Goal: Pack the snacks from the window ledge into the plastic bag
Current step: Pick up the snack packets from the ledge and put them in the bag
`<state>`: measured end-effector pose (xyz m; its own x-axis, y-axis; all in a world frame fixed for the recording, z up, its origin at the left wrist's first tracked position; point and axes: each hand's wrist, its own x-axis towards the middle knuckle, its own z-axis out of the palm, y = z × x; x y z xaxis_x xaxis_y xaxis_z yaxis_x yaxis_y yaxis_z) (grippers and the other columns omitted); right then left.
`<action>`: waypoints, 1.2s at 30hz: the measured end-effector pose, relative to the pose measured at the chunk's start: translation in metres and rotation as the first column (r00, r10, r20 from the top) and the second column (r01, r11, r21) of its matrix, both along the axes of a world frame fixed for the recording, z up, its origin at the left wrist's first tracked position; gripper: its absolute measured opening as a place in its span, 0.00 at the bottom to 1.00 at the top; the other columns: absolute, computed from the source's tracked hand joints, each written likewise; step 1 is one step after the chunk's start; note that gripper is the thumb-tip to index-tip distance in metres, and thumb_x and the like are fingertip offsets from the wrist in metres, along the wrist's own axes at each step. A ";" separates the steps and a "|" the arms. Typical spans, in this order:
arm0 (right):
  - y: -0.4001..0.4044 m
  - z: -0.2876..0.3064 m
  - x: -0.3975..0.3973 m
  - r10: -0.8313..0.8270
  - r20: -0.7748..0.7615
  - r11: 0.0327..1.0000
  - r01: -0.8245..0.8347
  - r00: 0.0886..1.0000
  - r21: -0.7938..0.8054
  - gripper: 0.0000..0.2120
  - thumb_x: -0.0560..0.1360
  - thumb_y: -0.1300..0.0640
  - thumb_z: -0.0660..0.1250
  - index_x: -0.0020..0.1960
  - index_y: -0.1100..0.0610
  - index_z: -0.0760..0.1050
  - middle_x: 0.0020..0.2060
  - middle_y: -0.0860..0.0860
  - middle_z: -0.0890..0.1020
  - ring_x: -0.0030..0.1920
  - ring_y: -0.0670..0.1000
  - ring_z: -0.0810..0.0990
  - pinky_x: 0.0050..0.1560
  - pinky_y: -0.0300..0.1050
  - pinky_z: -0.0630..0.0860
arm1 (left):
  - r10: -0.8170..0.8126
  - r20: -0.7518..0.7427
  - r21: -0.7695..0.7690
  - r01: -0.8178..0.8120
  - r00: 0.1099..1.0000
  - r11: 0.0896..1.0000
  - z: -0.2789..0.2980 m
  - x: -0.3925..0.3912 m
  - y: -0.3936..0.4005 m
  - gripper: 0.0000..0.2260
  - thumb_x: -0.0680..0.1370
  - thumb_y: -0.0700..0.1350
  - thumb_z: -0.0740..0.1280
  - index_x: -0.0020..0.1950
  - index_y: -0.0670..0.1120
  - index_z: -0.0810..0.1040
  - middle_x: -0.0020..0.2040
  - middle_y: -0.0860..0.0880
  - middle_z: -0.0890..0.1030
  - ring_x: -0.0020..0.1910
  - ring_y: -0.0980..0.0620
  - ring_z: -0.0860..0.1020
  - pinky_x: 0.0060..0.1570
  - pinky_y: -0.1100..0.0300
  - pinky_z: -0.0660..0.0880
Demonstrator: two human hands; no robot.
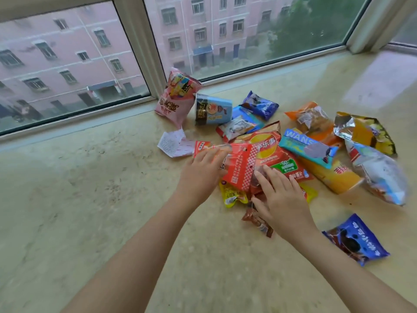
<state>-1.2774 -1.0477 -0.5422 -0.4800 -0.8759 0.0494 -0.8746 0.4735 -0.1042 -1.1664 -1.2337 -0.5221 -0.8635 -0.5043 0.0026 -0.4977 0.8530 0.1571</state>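
Several snack packets lie heaped on the beige stone window ledge (101, 199). My left hand (200, 175) pinches the near edge of a red printed plastic bag (240, 168) that lies on top of the heap. My right hand (282, 197) rests flat on the bag's right side, fingers spread, with nothing gripped that I can see. Under the bag are a red crisp packet (270, 150), a small yellow packet (232, 196) and a brown packet (257, 222). A blue cookie bag (356, 240) lies apart, to the right of my right wrist.
Behind the heap, by the window frame, stand a pink packet (173, 102) and a blue cup (213, 109) on its side. A teal packet (306, 146), yellow crisp bag (334, 177), orange packet (313, 123) and silver bag (379, 177) lie right. A white paper slip (173, 143) lies left.
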 end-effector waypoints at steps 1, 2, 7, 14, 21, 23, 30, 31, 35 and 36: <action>0.001 -0.004 -0.010 -0.009 -0.003 1.000 0.009 1.000 0.012 0.29 0.74 0.42 0.54 0.70 0.57 0.69 0.69 0.57 0.72 0.66 0.59 0.72 0.63 0.60 0.71 | -0.005 0.054 0.006 0.004 0.999 1.000 -0.002 -0.014 -0.008 0.28 0.80 0.55 0.59 0.78 0.57 0.53 0.77 0.53 0.59 0.75 0.50 0.58 0.68 0.48 0.61; 0.002 -0.009 -0.020 -0.020 0.002 0.999 0.020 1.000 0.031 0.30 0.74 0.42 0.54 0.71 0.56 0.69 0.69 0.57 0.72 0.66 0.59 0.73 0.63 0.60 0.71 | -0.007 0.124 0.022 0.005 0.992 1.000 -0.005 -0.030 -0.017 0.29 0.80 0.55 0.61 0.78 0.58 0.52 0.78 0.53 0.57 0.76 0.50 0.56 0.69 0.45 0.60; -0.003 -0.022 -0.040 -0.050 -0.014 0.999 0.050 0.999 0.016 0.29 0.75 0.42 0.53 0.70 0.56 0.70 0.68 0.59 0.72 0.65 0.61 0.73 0.64 0.62 0.69 | -0.084 0.341 0.127 0.042 0.936 0.991 -0.012 -0.064 -0.051 0.46 0.70 0.56 0.74 0.78 0.55 0.48 0.78 0.52 0.55 0.77 0.49 0.49 0.71 0.40 0.53; -0.011 -0.030 -0.069 -0.164 -0.034 0.986 0.164 0.986 0.007 0.29 0.74 0.42 0.65 0.70 0.56 0.70 0.70 0.59 0.70 0.66 0.63 0.71 0.56 0.69 0.71 | -0.055 0.421 0.047 0.038 0.905 0.998 -0.015 -0.056 -0.061 0.51 0.56 0.73 0.71 0.74 0.54 0.60 0.70 0.48 0.66 0.70 0.46 0.60 0.69 0.48 0.55; -0.018 -0.027 -0.071 -0.251 0.275 0.945 0.296 0.928 -0.135 0.29 0.73 0.38 0.64 0.69 0.52 0.68 0.62 0.52 0.70 0.59 0.56 0.74 0.51 0.53 0.77 | 0.256 0.344 0.327 -0.371 0.903 0.869 -0.018 0.007 -0.058 0.33 0.58 0.71 0.73 0.51 0.51 0.71 0.50 0.55 0.77 0.49 0.54 0.75 0.49 0.55 0.74; -0.021 -0.026 -0.066 -0.282 0.392 0.899 0.384 0.875 -0.209 0.30 0.71 0.40 0.69 0.68 0.52 0.69 0.60 0.52 0.71 0.58 0.55 0.75 0.52 0.51 0.76 | 0.313 0.317 0.511 -0.439 0.896 0.739 -0.018 0.027 -0.060 0.28 0.60 0.62 0.78 0.50 0.52 0.71 0.47 0.54 0.79 0.45 0.55 0.78 0.47 0.55 0.76; -0.044 -0.013 -0.074 -0.349 0.842 0.792 0.610 0.412 0.030 0.50 0.60 0.52 0.81 0.75 0.56 0.58 0.70 0.52 0.70 0.67 0.53 0.71 0.67 0.50 0.68 | 0.465 0.252 0.813 -0.446 0.849 0.374 -0.016 0.080 -0.048 0.21 0.68 0.44 0.77 0.59 0.51 0.76 0.50 0.47 0.84 0.45 0.50 0.82 0.36 0.60 0.75; -0.046 -0.011 -0.074 -0.325 0.879 0.782 0.622 0.349 0.043 0.50 0.60 0.56 0.82 0.75 0.57 0.59 0.69 0.53 0.71 0.66 0.53 0.72 0.67 0.51 0.69 | 0.499 0.231 0.831 -0.436 0.835 0.346 -0.017 0.085 -0.045 0.20 0.69 0.44 0.77 0.58 0.51 0.77 0.51 0.47 0.84 0.46 0.50 0.82 0.40 0.58 0.76; -0.047 -0.002 -0.061 -0.215 0.955 0.765 0.644 0.206 0.034 0.44 0.62 0.65 0.79 0.73 0.51 0.63 0.61 0.54 0.78 0.56 0.54 0.78 0.57 0.56 0.76 | 0.604 0.163 0.901 -0.367 0.780 0.231 -0.016 0.107 -0.033 0.20 0.71 0.43 0.75 0.60 0.53 0.75 0.49 0.49 0.85 0.43 0.52 0.84 0.37 0.58 0.76; -0.048 0.000 -0.056 -0.189 0.962 0.766 0.642 0.195 0.021 0.44 0.62 0.67 0.79 0.72 0.49 0.64 0.60 0.54 0.78 0.55 0.54 0.79 0.56 0.57 0.77 | 0.619 0.149 0.914 -0.346 0.771 0.211 -0.015 0.112 -0.030 0.21 0.71 0.42 0.75 0.61 0.53 0.74 0.49 0.48 0.85 0.43 0.52 0.84 0.36 0.58 0.76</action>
